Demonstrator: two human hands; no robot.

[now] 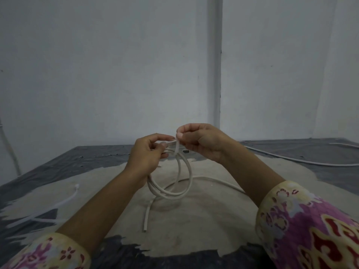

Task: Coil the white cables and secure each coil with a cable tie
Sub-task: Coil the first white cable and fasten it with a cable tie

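Observation:
A white cable coil (181, 183) of a few loops hangs in front of me, held up at its top. My left hand (148, 152) grips the top of the coil with curled fingers. My right hand (202, 141) pinches a white cable tie (176, 145) that wraps over the top of the loops. One loose cable end (147, 214) hangs down toward the surface, and another stretch of the cable (217, 181) runs off to the right behind my right forearm.
Spare white cable ties (64, 200) lie on the worn grey and beige surface (194, 230) at the left. Another white cable (291, 158) trails across the far right. A grey wall with a vertical pipe (215, 65) stands close behind.

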